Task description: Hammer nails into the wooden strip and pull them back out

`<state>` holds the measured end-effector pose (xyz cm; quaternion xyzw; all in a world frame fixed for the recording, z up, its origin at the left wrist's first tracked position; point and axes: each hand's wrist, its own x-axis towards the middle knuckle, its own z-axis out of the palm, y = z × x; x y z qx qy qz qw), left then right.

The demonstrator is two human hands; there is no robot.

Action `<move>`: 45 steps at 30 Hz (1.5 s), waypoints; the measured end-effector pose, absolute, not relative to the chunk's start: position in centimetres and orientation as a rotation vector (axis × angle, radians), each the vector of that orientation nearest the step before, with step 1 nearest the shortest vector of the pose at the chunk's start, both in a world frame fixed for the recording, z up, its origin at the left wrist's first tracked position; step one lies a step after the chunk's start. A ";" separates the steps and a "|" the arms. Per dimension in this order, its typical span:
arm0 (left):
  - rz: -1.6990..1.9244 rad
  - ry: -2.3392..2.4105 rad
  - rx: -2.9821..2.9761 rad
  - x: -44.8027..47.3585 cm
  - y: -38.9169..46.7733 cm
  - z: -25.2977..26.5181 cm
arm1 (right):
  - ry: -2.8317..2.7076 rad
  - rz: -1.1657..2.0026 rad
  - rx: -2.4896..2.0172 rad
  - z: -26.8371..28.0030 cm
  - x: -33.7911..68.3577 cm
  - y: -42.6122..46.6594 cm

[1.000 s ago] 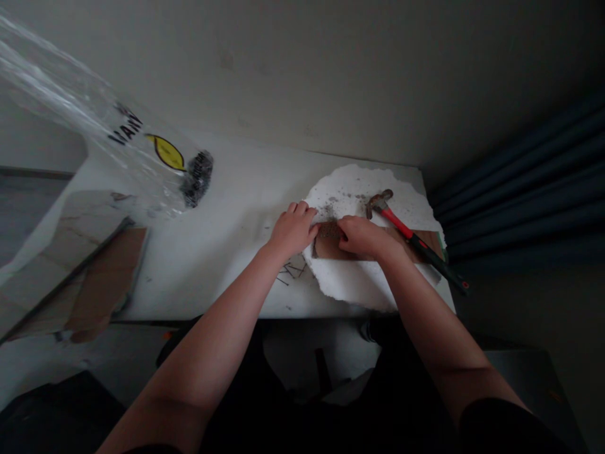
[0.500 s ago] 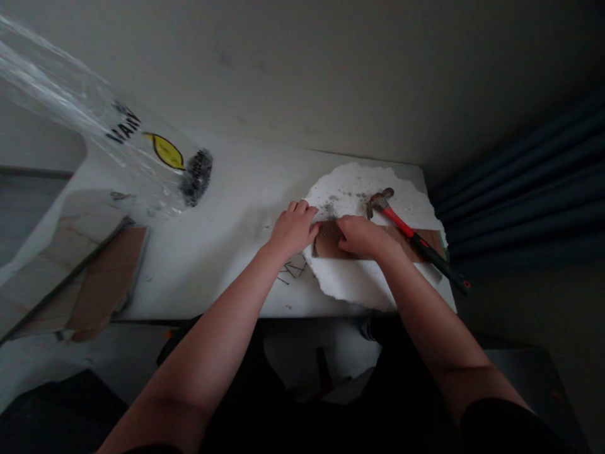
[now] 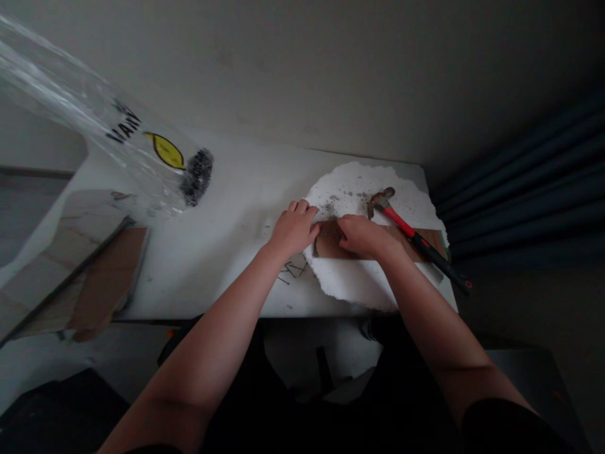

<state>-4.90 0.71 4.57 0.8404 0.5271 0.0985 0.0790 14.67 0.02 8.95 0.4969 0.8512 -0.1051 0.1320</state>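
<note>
On a white slab with ragged edges (image 3: 352, 284) lies a strip of brown wood-grained board (image 3: 401, 246). My left hand (image 3: 295, 228) rests at the board's left end, its fingers stretched over the slab and its thumb beside the board. My right hand (image 3: 363, 234) is closed, knuckles bent, pressed on the board's top; whatever its fingertips hold is hidden. A claw hammer (image 3: 401, 226) with a red and black handle lies across the slab and board, just right of my right hand. Several thin nails (image 3: 293, 271) lie loose below my left hand.
Clear plastic wrap with black lettering and a yellow mark (image 3: 167, 151) hangs over the left of the white table (image 3: 227, 183). Broken panel pieces (image 3: 108, 271) lie at the left. Dark curtains (image 3: 520, 189) hang close to the table's right end, and a wall stands behind.
</note>
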 end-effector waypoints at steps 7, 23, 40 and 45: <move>0.285 1.570 2.513 -4.9 0.8 4.5 | 2.502 -0.427 1.459 8.1 15.9 1.0; 0.311 1.568 2.511 -5.0 0.8 4.4 | 2.531 -0.497 1.501 7.1 16.2 1.7; 0.328 1.568 2.512 -5.0 0.8 4.3 | 2.496 -0.457 1.516 7.4 15.7 1.3; 0.322 1.569 2.524 -4.9 0.8 4.2 | 2.494 -0.419 1.525 7.5 15.4 1.2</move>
